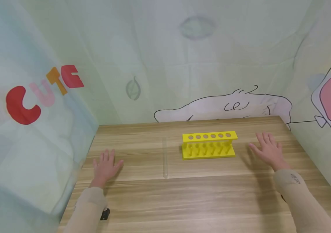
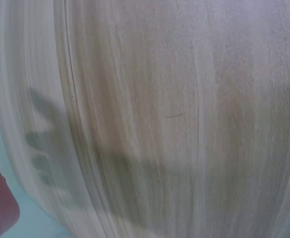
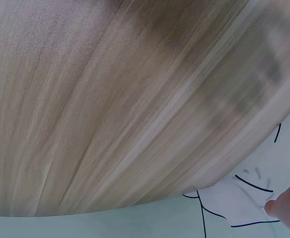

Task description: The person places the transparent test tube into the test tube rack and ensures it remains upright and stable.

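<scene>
Resting flat and empty either side of the yellow rack [image 1: 209,145], left hand [image 1: 105,166] and right hand [image 1: 268,149] leave the glass tube [image 1: 165,158] lying untouched beside it, every hole unfilled.

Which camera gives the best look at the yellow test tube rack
The head view: the yellow test tube rack stands whole on the table, its six top holes showing. Both wrist views show only wood grain, with none of the rack.

A wooden worktop [image 1: 200,200] stands enclosed by pale green cartoon-printed cloth walls [image 1: 159,58], with "CUTE" lettering [image 1: 41,94] at left.
</scene>
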`<action>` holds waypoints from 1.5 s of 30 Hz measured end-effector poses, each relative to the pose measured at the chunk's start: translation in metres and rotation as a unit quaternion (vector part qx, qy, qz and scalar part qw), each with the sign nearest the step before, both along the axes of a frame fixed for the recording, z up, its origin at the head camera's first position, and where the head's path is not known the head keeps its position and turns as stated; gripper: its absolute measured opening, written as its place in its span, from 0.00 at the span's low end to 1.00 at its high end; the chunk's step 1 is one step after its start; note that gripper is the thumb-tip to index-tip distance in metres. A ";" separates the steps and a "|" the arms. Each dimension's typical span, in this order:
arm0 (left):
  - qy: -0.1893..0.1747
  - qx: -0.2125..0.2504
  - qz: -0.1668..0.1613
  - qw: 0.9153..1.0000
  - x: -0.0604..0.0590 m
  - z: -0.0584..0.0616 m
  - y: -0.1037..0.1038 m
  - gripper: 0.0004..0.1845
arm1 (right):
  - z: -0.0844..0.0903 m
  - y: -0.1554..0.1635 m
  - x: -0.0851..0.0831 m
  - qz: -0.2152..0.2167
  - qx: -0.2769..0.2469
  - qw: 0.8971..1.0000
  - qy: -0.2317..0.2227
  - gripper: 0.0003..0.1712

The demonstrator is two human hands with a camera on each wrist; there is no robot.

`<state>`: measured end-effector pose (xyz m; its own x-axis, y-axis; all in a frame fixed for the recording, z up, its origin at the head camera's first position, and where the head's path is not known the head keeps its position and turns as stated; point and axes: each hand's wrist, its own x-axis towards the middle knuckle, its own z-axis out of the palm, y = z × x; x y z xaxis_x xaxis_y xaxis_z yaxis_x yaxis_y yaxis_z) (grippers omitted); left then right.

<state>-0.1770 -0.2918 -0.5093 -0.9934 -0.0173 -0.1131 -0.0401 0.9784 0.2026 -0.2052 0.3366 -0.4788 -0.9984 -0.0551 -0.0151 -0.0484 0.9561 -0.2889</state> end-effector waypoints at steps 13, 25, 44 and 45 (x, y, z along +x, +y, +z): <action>0.003 0.012 -0.007 1.000 -0.002 -0.003 0.005 0.40 | 0.007 -0.015 -0.005 -0.002 -0.005 1.000 0.013 0.42; 0.014 0.026 -0.006 1.000 -0.002 -0.001 0.014 0.39 | 0.009 -0.023 -0.013 0.011 -0.060 0.998 0.034 0.41; 0.044 0.035 -0.011 0.998 -0.007 0.000 0.025 0.38 | 0.013 -0.035 -0.019 -0.003 -0.162 0.986 0.045 0.39; 0.044 0.036 -0.011 0.998 -0.006 0.000 0.026 0.38 | 0.013 -0.036 -0.019 -0.005 -0.168 0.985 0.044 0.40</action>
